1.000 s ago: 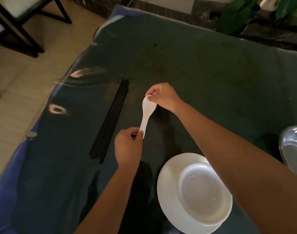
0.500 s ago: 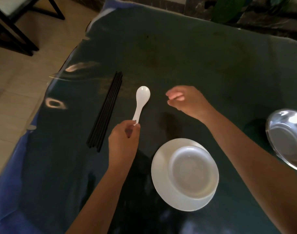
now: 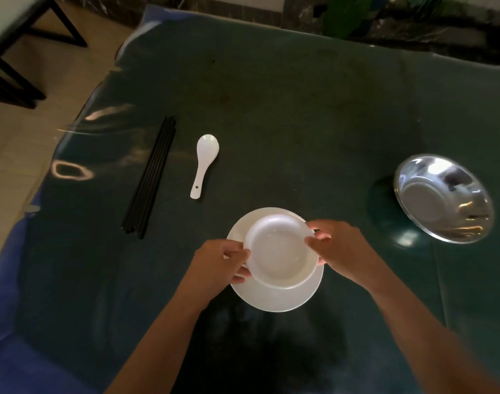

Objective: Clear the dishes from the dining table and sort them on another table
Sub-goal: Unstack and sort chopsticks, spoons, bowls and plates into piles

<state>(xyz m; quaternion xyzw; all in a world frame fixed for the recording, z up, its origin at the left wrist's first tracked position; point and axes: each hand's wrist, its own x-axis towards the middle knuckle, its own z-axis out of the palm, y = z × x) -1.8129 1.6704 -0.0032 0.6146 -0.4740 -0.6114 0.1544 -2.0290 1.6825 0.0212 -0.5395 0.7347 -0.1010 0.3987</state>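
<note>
Both hands were closed on the white bowl [image 3: 281, 253], which sat in the white plate [image 3: 274, 294] at the near centre of the table [image 3: 300, 109]. The left hand [image 3: 220, 264] pinched the rim at the bowl's 9 o'clock, thumb over the top and fingers curled beneath. The right hand [image 3: 339, 251] gripped the rim at about 3 o'clock in the same fashion. The grip was therefore symmetrical across the bowl, neither hand nearer than the other. Whether the bowl stood clear of the plate or rested in it could not be determined.

In my judgement the coming move was a straight lift of the bowl off the plate, and it turned on keeping the rim level between the two grips.

From the bowl, the white spoon [image 3: 204, 163] lay flat at 11 o'clock, well apart, its long axis running roughly 12 to 6 with the scoop at the far end. The black chopsticks [image 3: 150, 177] lay bundled at 10 o'clock, roughly parallel to the spoon. A steel dish [image 3: 445, 199] stood at 2 o'clock.

The table carried a dark green cloth under a glossy clear cover. A tiled floor, a chair [image 3: 13, 46] and a plant [image 3: 345, 15] lay beyond.
</note>
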